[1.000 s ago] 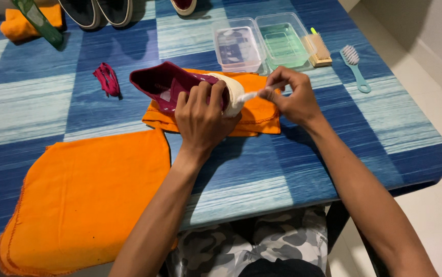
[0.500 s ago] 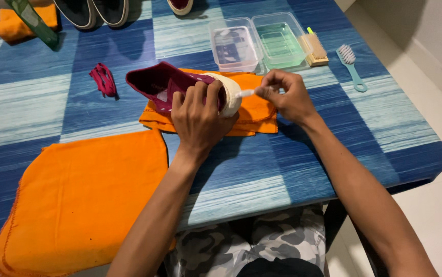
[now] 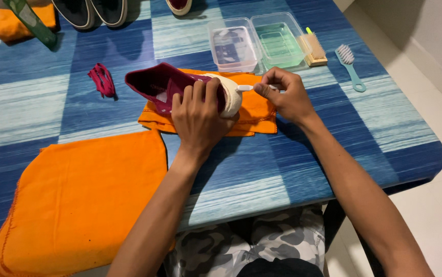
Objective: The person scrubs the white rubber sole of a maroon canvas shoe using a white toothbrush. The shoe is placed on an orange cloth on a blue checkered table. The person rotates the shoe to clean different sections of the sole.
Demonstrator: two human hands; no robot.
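A: While your left hand (image 3: 200,115) wraps over the maroon shoe (image 3: 180,90), fingers curled tight around its side, where does the work stand?

B: You are mid-scrub, I judge. The shoe lies on its side on the folded orange cloth (image 3: 254,113) just above the middle of the frame, white toe cap (image 3: 229,95) turned to the right.

A: And your right hand (image 3: 285,95)?

B: It is pinched shut on a small white brush (image 3: 245,88), tip touching the toe cap.

A: What does the next stroke call for?

B: Probably short passes along the rubber edge, with your left hand pressing down so the shoe does not roll. If the brush runs dry, the two clear tubs (image 3: 256,43) sit at upper centre of the table (image 3: 293,169), near your right hand.
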